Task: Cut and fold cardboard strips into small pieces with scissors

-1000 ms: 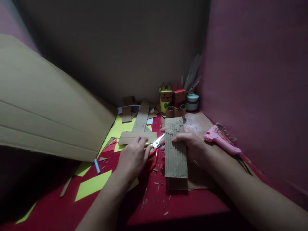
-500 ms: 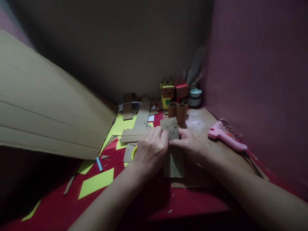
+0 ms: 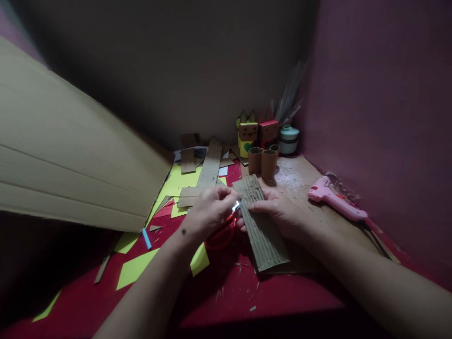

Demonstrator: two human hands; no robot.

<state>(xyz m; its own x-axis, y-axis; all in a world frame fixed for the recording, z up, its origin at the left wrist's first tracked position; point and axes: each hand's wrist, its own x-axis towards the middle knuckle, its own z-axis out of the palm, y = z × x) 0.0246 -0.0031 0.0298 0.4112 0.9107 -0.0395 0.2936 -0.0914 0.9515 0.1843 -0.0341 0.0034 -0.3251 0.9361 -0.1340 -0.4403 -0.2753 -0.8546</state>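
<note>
My right hand (image 3: 273,207) grips a strip of corrugated cardboard (image 3: 266,235), thumb on top and fingers underneath. Its ridges are bared, and torn paper bits cling to its upper end. Close to the strip's upper left edge, my left hand (image 3: 215,205) is closed in a pinch; what sits between those fingertips, if anything, is too small to make out. Below the left hand shows a red scissors handle (image 3: 222,239), with shiny metal near the fingertips. The rest of the scissors is hidden by the hand.
A pink glue gun (image 3: 335,200) lies at right on a brown board (image 3: 300,188). Cardboard tubes (image 3: 269,165), two decorated box figures (image 3: 248,139) and a lidded pot (image 3: 288,140) stand at the back. Yellow paper (image 3: 136,270) and cardboard scraps cover the left, beside a large cardboard panel (image 3: 77,155).
The cardboard strip has turned, its lower end swinging right. My left hand has shifted left off its surface toward the edge. The red scissors handle has come into view.
</note>
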